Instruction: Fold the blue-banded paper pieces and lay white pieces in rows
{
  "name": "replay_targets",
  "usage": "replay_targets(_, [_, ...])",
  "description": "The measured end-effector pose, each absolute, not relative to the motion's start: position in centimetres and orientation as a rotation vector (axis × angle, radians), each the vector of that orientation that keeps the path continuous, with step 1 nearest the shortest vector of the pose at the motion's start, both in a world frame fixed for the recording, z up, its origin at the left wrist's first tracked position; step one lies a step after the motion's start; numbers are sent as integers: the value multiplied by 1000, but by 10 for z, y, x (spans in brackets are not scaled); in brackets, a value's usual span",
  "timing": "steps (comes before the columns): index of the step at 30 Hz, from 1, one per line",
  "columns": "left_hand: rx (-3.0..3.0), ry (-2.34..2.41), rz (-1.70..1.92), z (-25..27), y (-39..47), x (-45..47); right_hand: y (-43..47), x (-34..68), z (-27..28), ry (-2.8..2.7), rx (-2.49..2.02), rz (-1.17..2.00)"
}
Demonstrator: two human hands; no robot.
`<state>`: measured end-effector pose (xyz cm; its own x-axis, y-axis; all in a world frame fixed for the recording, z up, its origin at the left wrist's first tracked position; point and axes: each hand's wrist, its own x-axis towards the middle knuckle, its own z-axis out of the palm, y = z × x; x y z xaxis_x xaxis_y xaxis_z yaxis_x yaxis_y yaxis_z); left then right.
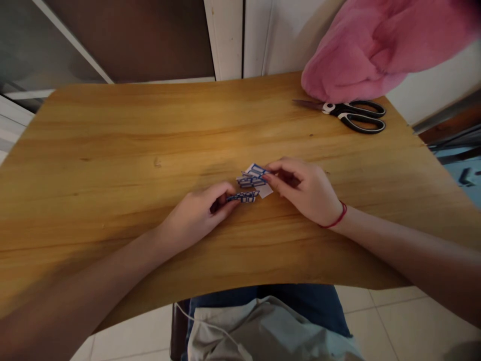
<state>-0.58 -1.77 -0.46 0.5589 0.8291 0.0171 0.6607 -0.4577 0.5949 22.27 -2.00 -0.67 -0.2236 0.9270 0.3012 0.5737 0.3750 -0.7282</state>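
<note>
Small white paper pieces with blue printed lines are in both my hands, above the middle of the wooden table. My left hand pinches a narrow stack of blue-lined paper pieces between thumb and fingers. Fanned blue-lined paper pieces are gripped by my right hand, which has a red cord at the wrist. A plain white paper corner shows under that fan. The two bunches are close together, and I cannot tell whether they touch. What is printed on them is too small to read.
Scissors with black and white handles lie at the table's back right, blades pointing left. A pink plush thing rests behind them at the corner. White-framed panels stand along the back edge. A white cable crosses my lap.
</note>
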Motion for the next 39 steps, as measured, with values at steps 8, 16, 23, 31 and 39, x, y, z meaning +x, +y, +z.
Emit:
replay_targets(8, [2098, 1150, 572, -11, -19, -5, -24, 219, -5, -2159, -1181, 652])
replay_targets(16, [2261, 1168, 423, -2, -19, -4, -25, 217, -8, -2229, -1209, 568])
replay_targets(23, [2336, 1156, 394, -3, -19, -5, -26, 219, -5, -2320, -1088, 563])
replay_targets(31, [2373, 1231, 460, -5, -21, -7, -19, 229, -5, -2296, -1426, 295])
replay_targets(39, [2370, 1186, 448, -3, -21, -6, -17, 227, -4, -2235, -1432, 515])
